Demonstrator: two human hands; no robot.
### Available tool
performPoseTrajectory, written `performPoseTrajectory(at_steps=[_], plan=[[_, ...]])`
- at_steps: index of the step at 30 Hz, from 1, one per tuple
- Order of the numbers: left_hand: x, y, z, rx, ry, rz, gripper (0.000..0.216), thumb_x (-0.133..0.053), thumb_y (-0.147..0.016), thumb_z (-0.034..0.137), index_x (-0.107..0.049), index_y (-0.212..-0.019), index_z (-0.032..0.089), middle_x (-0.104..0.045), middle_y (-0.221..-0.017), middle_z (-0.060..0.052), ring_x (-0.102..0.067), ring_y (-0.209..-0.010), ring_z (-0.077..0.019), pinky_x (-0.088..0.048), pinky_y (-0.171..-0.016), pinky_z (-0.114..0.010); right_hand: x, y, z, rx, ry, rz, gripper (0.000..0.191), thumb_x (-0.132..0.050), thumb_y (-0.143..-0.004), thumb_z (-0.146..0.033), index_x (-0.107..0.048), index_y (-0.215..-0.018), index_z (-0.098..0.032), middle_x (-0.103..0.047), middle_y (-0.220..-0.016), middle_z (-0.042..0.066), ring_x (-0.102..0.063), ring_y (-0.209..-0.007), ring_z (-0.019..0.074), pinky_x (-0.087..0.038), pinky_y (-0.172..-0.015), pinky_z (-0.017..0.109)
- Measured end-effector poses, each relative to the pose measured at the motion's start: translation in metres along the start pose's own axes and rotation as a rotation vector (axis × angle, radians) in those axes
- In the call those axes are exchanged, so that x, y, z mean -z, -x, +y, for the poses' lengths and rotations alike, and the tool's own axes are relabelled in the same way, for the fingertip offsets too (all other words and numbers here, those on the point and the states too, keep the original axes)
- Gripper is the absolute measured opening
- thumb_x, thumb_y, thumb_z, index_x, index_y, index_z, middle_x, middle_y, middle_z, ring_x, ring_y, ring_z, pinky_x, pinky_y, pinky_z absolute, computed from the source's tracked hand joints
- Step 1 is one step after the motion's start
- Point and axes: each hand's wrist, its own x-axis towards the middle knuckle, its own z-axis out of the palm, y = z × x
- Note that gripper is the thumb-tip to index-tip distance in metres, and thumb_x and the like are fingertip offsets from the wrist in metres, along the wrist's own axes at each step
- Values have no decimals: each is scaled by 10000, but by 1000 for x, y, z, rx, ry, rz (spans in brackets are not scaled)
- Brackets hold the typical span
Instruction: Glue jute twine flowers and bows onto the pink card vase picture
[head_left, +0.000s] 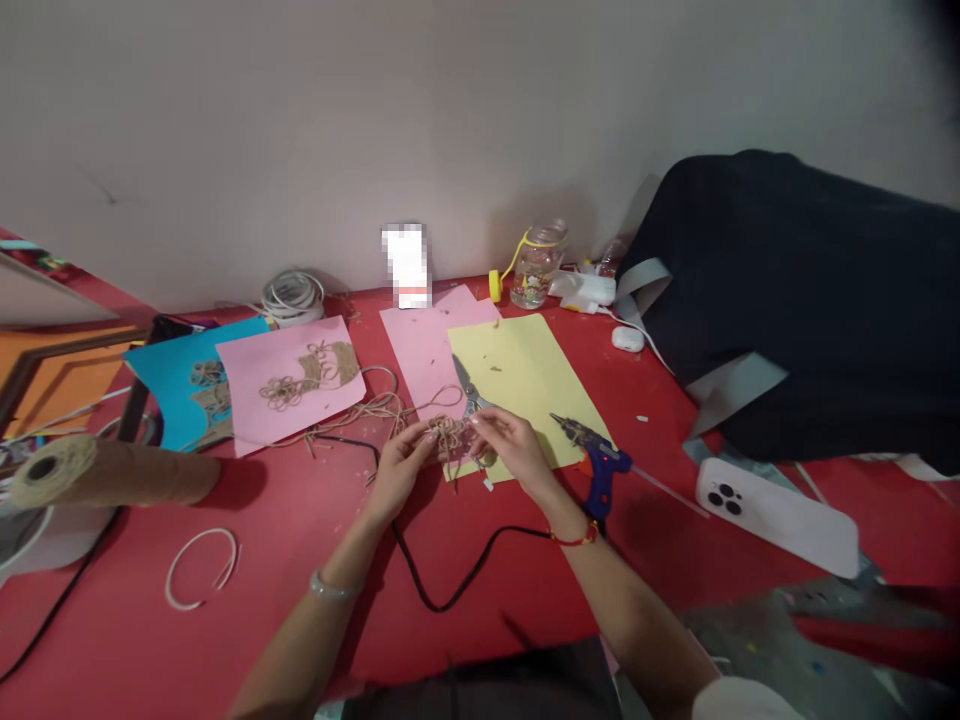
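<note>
My left hand (pixel 400 468) and my right hand (pixel 511 447) meet over the edge of a yellow paper sheet (pixel 529 385). Both pinch a small looped knot of jute twine (pixel 448 437) between the fingertips. Loose twine strands (pixel 367 412) run from it to the left across the table. Just above my hands, metal pruning shears (pixel 466 390) lie on a pink paper sheet (pixel 424 350). To the right of my right hand rests a blue hot glue gun (pixel 598 462), its black cord (pixel 465 570) trailing beneath my wrists.
A pink sheet (pixel 289 380) and a blue sheet (pixel 180 385) carry jute flower shapes on the red table (pixel 300 540). A twine spool (pixel 112 472) lies at left. A phone (pixel 776 517), glass jar (pixel 538 265), and dark cloth (pixel 787 300) stand right and behind.
</note>
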Motion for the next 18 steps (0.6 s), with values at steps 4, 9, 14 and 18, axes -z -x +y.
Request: performPoseTrajectory(at_steps=[4,9,14,18], plan=[[-2,2,0,-49,-12,-48,455,-787,-851,444,-734,-1229,197,-743,-1236,-118,-713,-1100,-244,-587,-902,-315,-6,2,12,25,42,-61,321,-791,-779,-394,-679,-991,-181,-714,-780,15,-697,-638,153,-566,-613,270],[-5,4,4,-136,-110,-78,381,-797,-840,425,-776,-1127,174,-760,-1186,-119,-712,-1056,-243,-552,-964,-348,-10,2,13,268,162,-41,201,-785,-786,-333,-721,-917,-194,-723,-899,55,-713,-778,178,-592,-709,300],[2,4,15,-192,57,-64,436,-752,-864,478,-750,-1182,179,-742,-1187,-110,-690,-1078,-227,-546,-957,-325,-8,16,-2,657,306,6,53,-736,-864,-256,-765,-906,-244,-735,-954,72,-695,-938,210,-587,-839,363],[4,11,27,-43,136,-115,576,-741,-791,659,-769,-1028,134,-737,-841,-79,-695,-753,-179,-567,-698,-282,-8,28,-1,784,323,36,80,-711,-882,-204,-772,-895,-254,-749,-978,72,-706,-952,205,-593,-851,365]])
